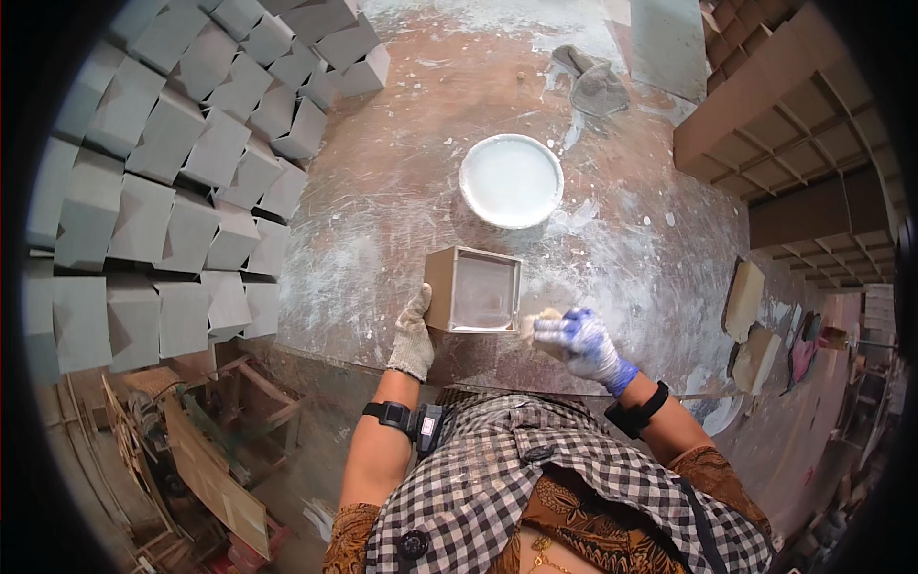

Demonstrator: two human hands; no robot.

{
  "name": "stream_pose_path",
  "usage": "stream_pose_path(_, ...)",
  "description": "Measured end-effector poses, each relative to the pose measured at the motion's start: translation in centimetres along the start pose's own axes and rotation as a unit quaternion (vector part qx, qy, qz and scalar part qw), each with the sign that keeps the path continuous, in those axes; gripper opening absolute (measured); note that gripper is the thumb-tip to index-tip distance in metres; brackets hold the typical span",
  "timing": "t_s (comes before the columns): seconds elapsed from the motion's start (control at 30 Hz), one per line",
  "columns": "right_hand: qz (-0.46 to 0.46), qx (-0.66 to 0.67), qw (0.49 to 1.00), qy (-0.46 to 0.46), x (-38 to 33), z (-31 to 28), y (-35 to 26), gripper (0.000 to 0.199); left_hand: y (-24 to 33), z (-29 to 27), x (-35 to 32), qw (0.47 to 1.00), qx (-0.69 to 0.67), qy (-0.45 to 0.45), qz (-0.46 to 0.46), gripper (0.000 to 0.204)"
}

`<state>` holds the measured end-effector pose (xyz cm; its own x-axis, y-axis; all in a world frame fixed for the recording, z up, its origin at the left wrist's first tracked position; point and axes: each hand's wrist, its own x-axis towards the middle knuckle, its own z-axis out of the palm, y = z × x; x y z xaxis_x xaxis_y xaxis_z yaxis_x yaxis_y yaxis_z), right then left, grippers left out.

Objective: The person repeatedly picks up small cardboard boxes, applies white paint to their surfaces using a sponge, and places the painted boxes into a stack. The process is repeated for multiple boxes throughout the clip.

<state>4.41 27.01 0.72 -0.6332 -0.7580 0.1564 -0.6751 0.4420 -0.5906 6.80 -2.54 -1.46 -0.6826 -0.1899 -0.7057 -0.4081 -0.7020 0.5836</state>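
Observation:
A small square open wooden box [475, 289], pale and grey-white inside, stands on a stained brown worktable [402, 191]. My left hand [414, 334], in a white knit glove, grips the box's left side. My right hand [577, 342], in a blue-and-white glove, holds a small tan pad or sponge [537, 320] right beside the box's right wall. Just beyond the box sits a round white bowl [511, 180] of whitish liquid.
Several grey-coated box pieces [182, 172] are stacked in rows over the table's left side. A grey rag [595, 81] lies at the far edge. Brown wooden grid frames [794, 115] stand at the right. Scrap boards and tools [182, 459] lie on the floor at the lower left.

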Motion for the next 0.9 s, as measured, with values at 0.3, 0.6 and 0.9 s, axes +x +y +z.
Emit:
stream_pose_path(0.3, -0.13, -0.011, 0.991, -0.015, 10.3, -2.1, -6.6, 0.058, -0.7, -1.9, 2.1, 0.991, -0.067, -0.064, -0.096, 0.048)
stream_pose_path(0.6, 0.036, -0.062, 0.997, 0.005, 4.3, -1.8, -2.6, 0.057, -0.7, -2.6, 2.3, 0.998, -0.034, -0.002, -0.044, 0.055)
stream_pose_path(0.9, 0.036, 0.033, 0.987, 0.153, 8.6, 0.0, -0.1, 0.045, -0.9, -2.6, 2.8, 0.997, -0.042, -0.022, -0.055, 0.059)
